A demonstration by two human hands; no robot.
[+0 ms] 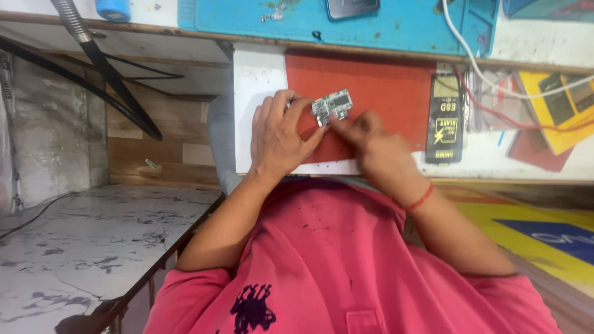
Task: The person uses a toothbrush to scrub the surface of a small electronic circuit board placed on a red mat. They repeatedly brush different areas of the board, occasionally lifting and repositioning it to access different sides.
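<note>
- The left hand [279, 137] pinches a small circuit board [331, 106] by its lower left corner, thumb and fingers closed on it.
- The right hand [376, 148] meets the board from 4 o'clock, its fingertips touching the lower edge; the fingers are drawn in narrow, and whether they grip the board or only press on it I cannot tell.
- A red thread band [421, 198] circles the right wrist.
- The board sits just above a red mat [383, 86], which lies on a white board [258, 80].
- At 3 o'clock from the circuit board, a black battery [445, 120] with yellow print lies flat beside the red mat.
- Beyond, at 12 o'clock, a blue work mat [371, 28] covers the bench; a dark phone [352, 7] rests on it.
- A white cable [489, 77] and thin red wires [495, 111] cross the bench at 2 o'clock, over yellow packaging [560, 108].
- At 11 o'clock, a blue cap [112, 9] stands near a flexible metal hose [71, 18], with black cables [117, 93] hanging below the bench edge.
- At 8 o'clock, a lower marbled grey surface [86, 247] adjoins a rough wall.
- The person's pink shirt [346, 260] fills the bottom of the view.
</note>
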